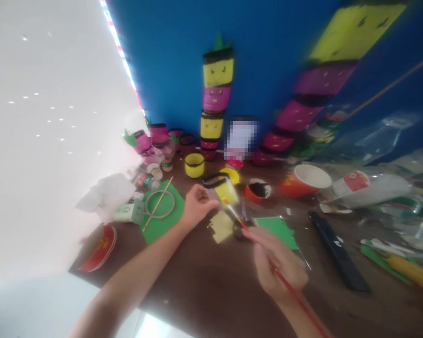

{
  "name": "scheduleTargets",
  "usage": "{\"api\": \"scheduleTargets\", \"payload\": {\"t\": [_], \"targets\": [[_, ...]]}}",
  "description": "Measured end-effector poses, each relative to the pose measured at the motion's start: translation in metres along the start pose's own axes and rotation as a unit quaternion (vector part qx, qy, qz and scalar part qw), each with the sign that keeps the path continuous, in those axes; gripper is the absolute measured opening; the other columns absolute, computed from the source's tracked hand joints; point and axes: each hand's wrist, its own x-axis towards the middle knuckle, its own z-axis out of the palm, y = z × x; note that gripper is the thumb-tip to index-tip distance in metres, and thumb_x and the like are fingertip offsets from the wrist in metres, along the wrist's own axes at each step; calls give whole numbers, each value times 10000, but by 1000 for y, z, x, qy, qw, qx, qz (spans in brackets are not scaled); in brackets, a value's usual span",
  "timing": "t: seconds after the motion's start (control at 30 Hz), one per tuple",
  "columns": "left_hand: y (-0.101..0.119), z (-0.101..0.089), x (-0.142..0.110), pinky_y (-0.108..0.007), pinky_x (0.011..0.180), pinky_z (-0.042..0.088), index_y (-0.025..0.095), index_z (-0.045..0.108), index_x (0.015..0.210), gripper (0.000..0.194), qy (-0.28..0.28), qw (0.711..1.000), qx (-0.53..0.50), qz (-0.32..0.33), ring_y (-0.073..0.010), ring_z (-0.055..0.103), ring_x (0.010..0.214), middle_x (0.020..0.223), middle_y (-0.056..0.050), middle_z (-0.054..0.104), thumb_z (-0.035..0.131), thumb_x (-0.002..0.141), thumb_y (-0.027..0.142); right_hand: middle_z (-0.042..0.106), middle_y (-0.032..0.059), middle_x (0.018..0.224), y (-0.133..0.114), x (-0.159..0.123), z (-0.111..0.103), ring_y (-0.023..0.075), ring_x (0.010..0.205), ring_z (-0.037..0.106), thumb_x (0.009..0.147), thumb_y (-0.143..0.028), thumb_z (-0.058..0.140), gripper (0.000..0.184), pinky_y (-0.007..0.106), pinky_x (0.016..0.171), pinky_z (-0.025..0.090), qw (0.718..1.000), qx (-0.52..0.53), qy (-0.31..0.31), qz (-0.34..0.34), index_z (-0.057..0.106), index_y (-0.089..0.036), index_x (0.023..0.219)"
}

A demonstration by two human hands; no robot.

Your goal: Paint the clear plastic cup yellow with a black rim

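Observation:
My left hand (198, 205) is closed on the near left side of a clear plastic ring cut from a bottle (226, 191), partly painted yellow with a black rim. My right hand (277, 260) grips a red-handled paintbrush (289, 284). Its yellow-tipped bristles touch or nearly touch the ring's side; blur hides which. Beneath the ring lies a torn piece of pale yellow paper (221, 227). Just behind it stands a yellow paint lid or pot (231, 176). An orange cup with dark paint (257, 189) sits to the right.
Green paper (164, 206) with a grey ring and a stick lies left, green foam (278, 230) right. A black cutter-like tool (338, 253), orange paper cup (308, 180) and plastic bottle (366, 188) stand right. Painted stacked towers (216, 98) rise against the blue wall.

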Motion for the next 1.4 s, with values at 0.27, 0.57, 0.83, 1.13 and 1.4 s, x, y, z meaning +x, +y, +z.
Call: {"api": "scheduleTargets", "payload": {"t": [0.27,0.57,0.83,1.13,1.4], "targets": [[2,1,-2,-185,588,424,192,413,678,433,-9,1000,-2,-5,-66,491,620,623,70,493,775,467,303,693,37,806,-2,-1,2,157,742,674,769,-39,503,235,279,726,562,1000,-13,-11,22,624,-187,908],[3,1,-1,-194,595,426,194,414,672,423,-8,1000,-17,-2,-73,516,626,634,63,520,773,465,279,683,45,799,-2,3,1,159,745,666,753,-25,503,241,281,703,555,1000,1,-4,16,627,-176,894],[-1,0,-1,-196,608,438,191,422,690,450,-27,999,-20,-2,-81,526,655,659,50,536,787,463,321,691,49,812,3,0,-2,170,778,668,760,-31,492,248,299,728,560,1000,16,16,6,641,-173,900],[-3,-1,-2,-210,632,449,192,414,701,499,-39,999,-23,-2,-90,533,677,679,48,532,805,439,357,695,49,820,-1,0,0,163,766,670,771,-43,501,231,290,722,560,1000,3,-3,31,635,-172,909],[-3,1,-2,-201,615,446,188,420,692,487,-34,999,-21,5,-80,513,659,670,52,515,805,445,355,699,59,859,-2,0,-3,185,821,671,759,-27,506,249,322,748,556,999,-2,11,33,645,-174,905]]}}
